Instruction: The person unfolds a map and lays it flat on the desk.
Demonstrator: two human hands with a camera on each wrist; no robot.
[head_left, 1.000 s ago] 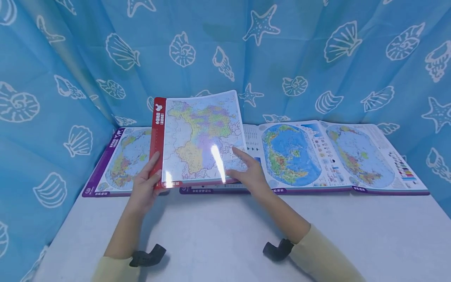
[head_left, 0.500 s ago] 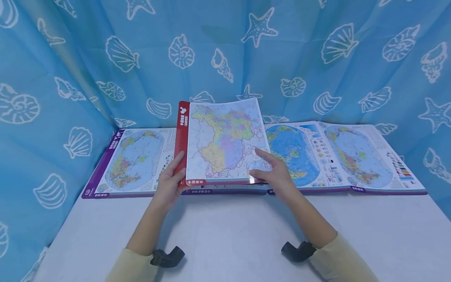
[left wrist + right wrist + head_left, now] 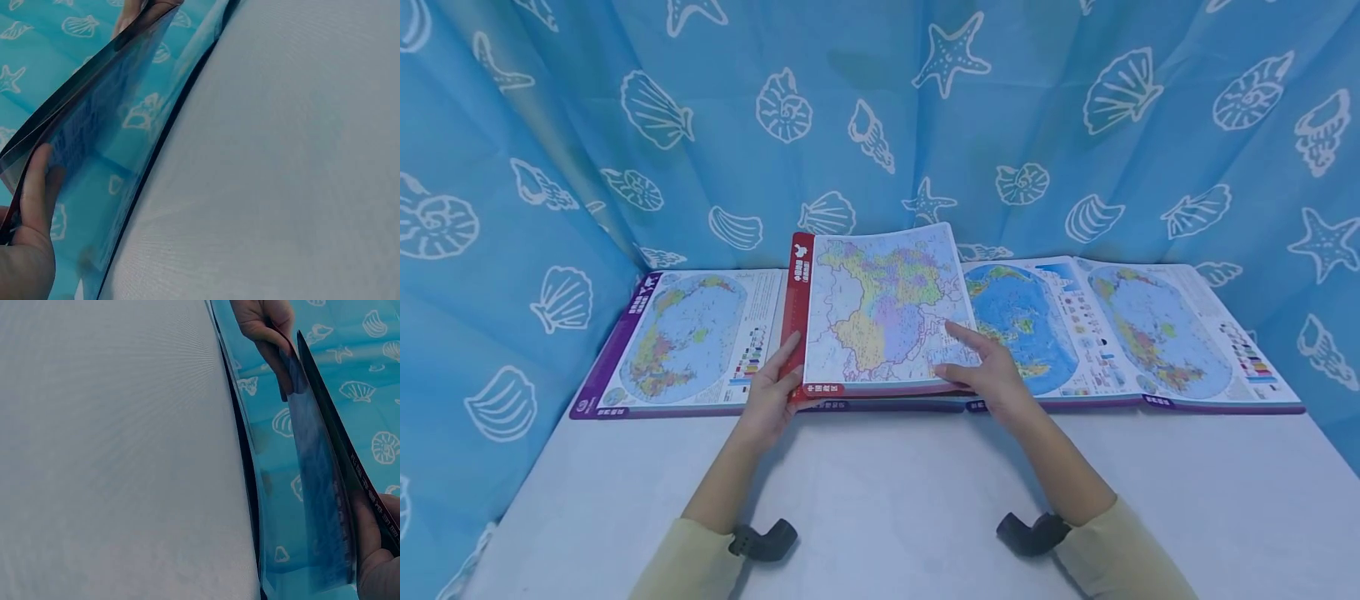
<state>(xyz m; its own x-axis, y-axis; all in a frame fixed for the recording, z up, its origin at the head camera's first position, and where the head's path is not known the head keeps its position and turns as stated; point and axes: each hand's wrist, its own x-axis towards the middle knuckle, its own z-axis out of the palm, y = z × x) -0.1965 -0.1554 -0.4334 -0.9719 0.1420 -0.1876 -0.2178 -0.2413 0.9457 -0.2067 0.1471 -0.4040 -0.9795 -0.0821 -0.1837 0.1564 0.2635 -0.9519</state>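
While both hands support the red-bordered map (image 3: 887,308), its printed face is turned upward and its red strip, marked with white characters, runs along the left side. The left hand (image 3: 769,398) grips the lower left corner, with its thumb and index finger on the red strip and other fingers (image 3: 35,187) beneath, as the left wrist view shows. The right hand (image 3: 996,375) grips the lower right edge, with its thumb and index finger on the printed face. Both wrist views show a gap between layers of the held map, so the layers are not pressed flat together. The held map is positioned over the middle of a purple-bordered map (image 3: 1022,333), whose panels are unfolded in a row across the back of the white desk (image 3: 880,492); the held map hides part of the central panels. One world map panel is exposed to the left, and two others extend to the right. Black wrist devices (image 3: 767,540) are fitted at the pale yellow sleeves (image 3: 688,567), one on each arm, above the near part of the desk. A blue curtain (image 3: 865,67) printed with white shells and starfish hangs behind the maps.
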